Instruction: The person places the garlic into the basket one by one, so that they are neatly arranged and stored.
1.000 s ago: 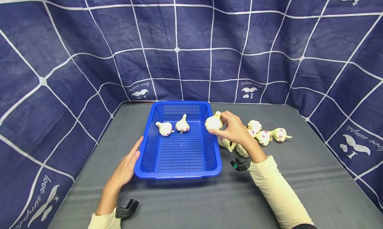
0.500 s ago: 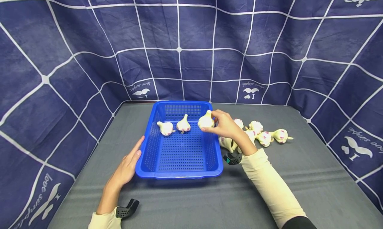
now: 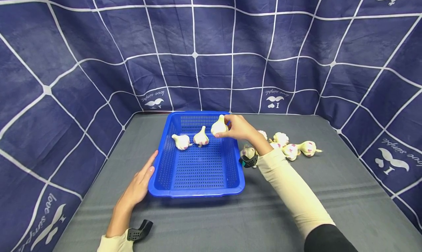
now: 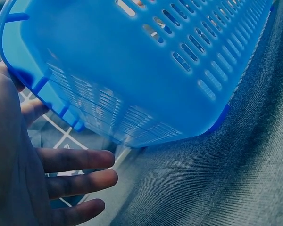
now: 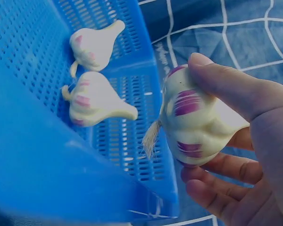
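Note:
My right hand (image 3: 240, 127) grips a garlic bulb (image 3: 219, 126) over the right back part of a blue plastic basket (image 3: 196, 192). In the right wrist view the thumb and fingers go round the held bulb, whose purple streaks and root tuft (image 5: 151, 139) face the basket. Two other garlic bulbs lie inside, one on the left (image 3: 181, 141) and one nearer the middle (image 3: 201, 137). My left hand (image 3: 140, 182) rests at the basket's left rim. Its fingers (image 4: 80, 185) are spread and fairly straight beside the perforated wall in the left wrist view.
Several garlic bulbs (image 3: 291, 151) lie in a loose group on the grey cloth (image 3: 184, 226) right of the basket, some partly hidden by my right arm. A dark blue curtain with white lines (image 3: 211, 72) closes off the back and sides.
My right hand has carried its garlic bulb left and slightly back, from the basket's right rim to over its inside. The left hand and basket have stayed put.

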`<action>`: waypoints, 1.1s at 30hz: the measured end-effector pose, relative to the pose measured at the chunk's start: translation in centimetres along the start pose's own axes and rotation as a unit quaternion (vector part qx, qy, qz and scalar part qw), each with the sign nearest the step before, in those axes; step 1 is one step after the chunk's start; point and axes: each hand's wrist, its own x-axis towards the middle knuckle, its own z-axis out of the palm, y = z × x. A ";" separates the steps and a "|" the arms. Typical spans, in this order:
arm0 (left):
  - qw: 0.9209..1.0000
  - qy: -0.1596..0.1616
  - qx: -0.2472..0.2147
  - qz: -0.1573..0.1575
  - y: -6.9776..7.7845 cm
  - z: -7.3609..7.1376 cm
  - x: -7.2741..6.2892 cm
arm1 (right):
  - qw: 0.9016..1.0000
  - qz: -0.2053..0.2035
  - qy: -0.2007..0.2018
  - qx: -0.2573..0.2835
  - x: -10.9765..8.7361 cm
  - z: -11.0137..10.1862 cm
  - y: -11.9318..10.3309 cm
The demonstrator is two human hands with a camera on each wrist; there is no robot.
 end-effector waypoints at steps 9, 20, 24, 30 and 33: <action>1.000 0.001 0.001 -0.001 0.2 -0.2 -0.1 | 0.998 0.000 -0.062 -0.029 2.5 1.3 0.6; 1.000 0.000 0.013 -0.007 0.4 -0.4 -0.1 | 0.992 -0.010 -0.106 -0.067 4.0 1.7 0.9; 1.000 0.001 0.014 -0.005 0.5 -0.3 0.0 | 0.987 -0.011 -0.135 -0.086 4.5 1.8 0.8; 1.000 0.001 0.014 -0.003 0.4 -0.3 -0.1 | 0.975 -0.014 -0.179 -0.131 5.3 2.5 0.8; 1.000 0.001 0.014 -0.002 0.4 -0.4 0.0 | 0.972 -0.004 -0.188 -0.141 5.7 2.8 0.8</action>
